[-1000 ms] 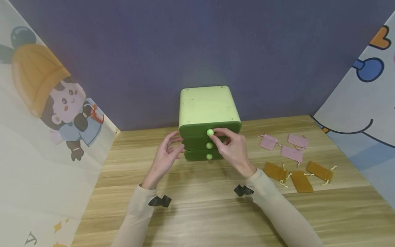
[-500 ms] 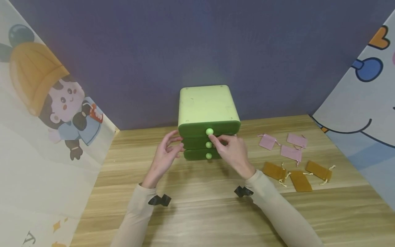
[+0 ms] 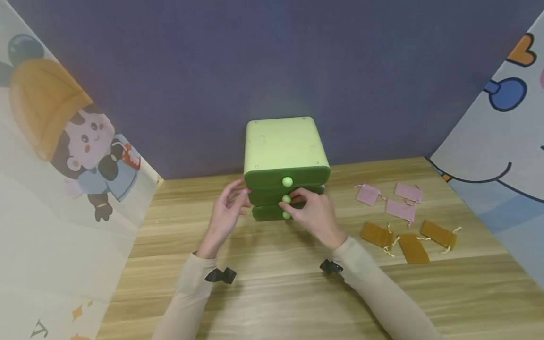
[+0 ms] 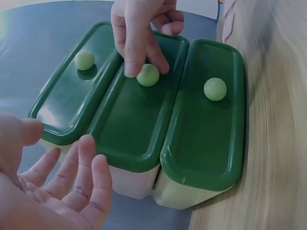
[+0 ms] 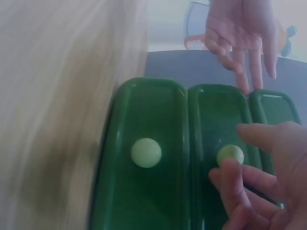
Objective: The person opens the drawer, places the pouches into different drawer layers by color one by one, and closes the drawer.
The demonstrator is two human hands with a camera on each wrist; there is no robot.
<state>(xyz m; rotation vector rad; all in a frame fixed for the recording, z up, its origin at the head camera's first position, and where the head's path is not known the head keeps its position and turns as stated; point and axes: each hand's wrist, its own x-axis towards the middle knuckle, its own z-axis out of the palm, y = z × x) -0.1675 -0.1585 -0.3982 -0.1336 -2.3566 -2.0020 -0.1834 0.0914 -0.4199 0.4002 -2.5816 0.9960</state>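
Observation:
A small cabinet [image 3: 282, 141] with a pale yellow-green top has three dark green drawer fronts, each with a round light-green knob. At the middle drawer [image 4: 134, 122], my right hand [image 3: 316, 215] has its thumb and fingers around the middle knob [image 4: 148, 75]. The top knob [image 3: 287, 182] and the bottom knob [image 4: 215, 89] stand untouched. My left hand [image 3: 225, 215] is at the cabinet's left side with its fingers loosely bent and nothing held. Whether its fingertips touch the cabinet is hard to tell.
Right of the cabinet, several pink drawstring pouches [image 3: 400, 210] lie on the wood-grain table [image 3: 272, 293]. Nearer to me are several mustard-brown drawstring pouches [image 3: 414, 249]. A dark blue partition [image 3: 280, 56] rises behind the cabinet, and printed panels flank both sides.
My right hand has let go of the top knob and moved down to the middle one. The left hand has stayed by the cabinet's left side.

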